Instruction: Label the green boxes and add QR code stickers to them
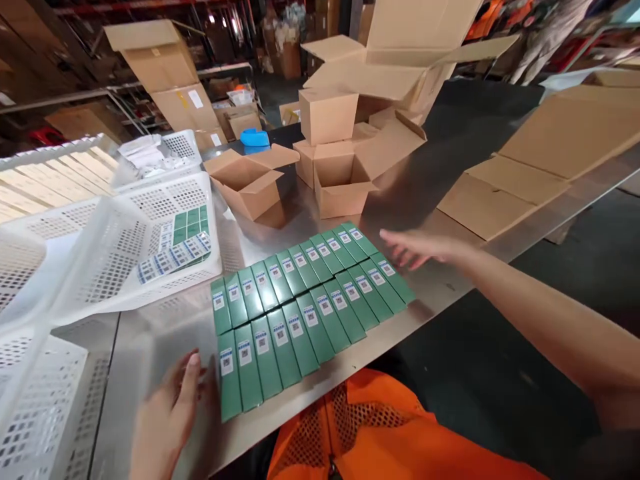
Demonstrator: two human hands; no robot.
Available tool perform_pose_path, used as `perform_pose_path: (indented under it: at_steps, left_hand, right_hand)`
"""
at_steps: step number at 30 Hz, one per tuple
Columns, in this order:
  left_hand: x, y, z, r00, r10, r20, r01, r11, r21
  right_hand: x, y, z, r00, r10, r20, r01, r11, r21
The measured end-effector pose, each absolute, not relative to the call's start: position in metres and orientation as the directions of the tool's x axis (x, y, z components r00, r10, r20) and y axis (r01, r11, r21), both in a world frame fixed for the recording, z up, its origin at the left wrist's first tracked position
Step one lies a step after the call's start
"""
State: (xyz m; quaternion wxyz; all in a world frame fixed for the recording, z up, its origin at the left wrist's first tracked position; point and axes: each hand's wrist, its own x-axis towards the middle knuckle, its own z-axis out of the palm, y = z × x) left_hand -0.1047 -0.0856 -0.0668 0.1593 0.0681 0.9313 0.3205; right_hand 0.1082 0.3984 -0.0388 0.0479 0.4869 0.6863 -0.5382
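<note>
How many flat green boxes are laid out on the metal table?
23: flat green boxes in two rows between the hands, 12 in the far row, 11 in the near row. More lie in the white basket.

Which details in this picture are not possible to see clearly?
- Labels on the green boxes: too small to read in the head view.
- Right hand: motion-blurred; whether it touches the boxes cannot be told.
- Left hand: wrist cut off by the bottom edge; fingers blurred beside the boxes.
- White basket: its packets show only through the perforated wall.
- Open carton: inside hidden by its own wall.
</note>
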Motion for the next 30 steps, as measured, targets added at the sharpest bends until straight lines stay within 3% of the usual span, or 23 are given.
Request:
perform_pose_path:
  at_steps: [1, 3, 6, 9, 13, 15, 17, 20, 22, 24, 26, 28, 30]
  left_hand:
    - [-0.101, -0.081, -0.060, -0.892, 0.267, -0.364, 0.030, 0.840, 0.542]
    - [-0.093, -0.064, -0.050, -0.830, 0.346, -0.438, 0.165, 0.902, 0.400]
    - [-0.075, -0.045, -0.038, -0.835, 0.397, -0.381, 0.335, 0.916, 0.219]
    - [-0.050, -0.055, -0.037, -0.890, 0.361, -0.280, 0.314, 0.928, 0.199]
    - [-0.020, -0.083, -0.062, -0.972, 0.223, 0.069, 0.233, 0.948, 0.219]
    - [-0.014, -0.087, -0.081, -0.975, 0.190, 0.112, 0.212, 0.948, 0.237]
    - [-0.014, -0.085, -0.099, -0.978, 0.179, 0.103, 0.201, 0.937, 0.286]
    - [-0.019, -0.084, -0.116, -0.985, 0.132, 0.114, 0.167, 0.902, 0.398]
    - [-0.020, -0.086, -0.123, -0.989, 0.100, 0.111, 0.142, 0.861, 0.489]
    - [-0.019, -0.087, -0.129, -0.992, 0.071, 0.107, 0.122, 0.789, 0.603]
    - [-0.019, -0.086, -0.132, -0.990, 0.033, 0.140, 0.125, 0.681, 0.722]
    - [-0.020, -0.081, -0.131, -0.973, -0.016, 0.231, 0.185, 0.549, 0.815]
    - [-0.023, -0.075, -0.124, -0.943, -0.043, 0.330, 0.279, 0.442, 0.853]
  right_hand:
    - [0.114, 0.385, -0.044, -0.564, 0.543, -0.622, 0.771, 0.078, -0.632]
    - [0.119, 0.362, -0.050, -0.648, 0.493, -0.580, 0.760, 0.369, -0.535]
    - [0.122, 0.339, -0.051, -0.716, 0.562, -0.414, 0.698, 0.570, -0.434]
    - [0.135, 0.324, -0.047, -0.670, 0.679, -0.300, 0.728, 0.521, -0.446]
    - [0.157, 0.308, -0.060, -0.503, 0.864, -0.038, 0.606, 0.320, -0.728]
    - [0.162, 0.303, -0.077, -0.454, 0.891, -0.002, 0.515, 0.261, -0.816]
    - [0.165, 0.305, -0.095, -0.505, 0.862, -0.041, 0.509, 0.259, -0.821]
    - [0.170, 0.319, -0.110, -0.672, 0.739, -0.036, 0.421, 0.342, -0.840]
    - [0.176, 0.332, -0.103, -0.722, 0.675, 0.149, 0.268, 0.473, -0.839]
    - [0.178, 0.345, -0.082, -0.717, 0.572, 0.399, 0.147, 0.683, -0.715]
    - [0.171, 0.353, -0.053, -0.771, 0.360, 0.526, 0.067, 0.866, -0.495]
    - [0.155, 0.357, -0.028, -0.888, 0.095, 0.451, -0.068, 0.941, -0.333]
    - [0.136, 0.357, -0.015, -0.944, -0.130, 0.303, -0.214, 0.940, -0.265]
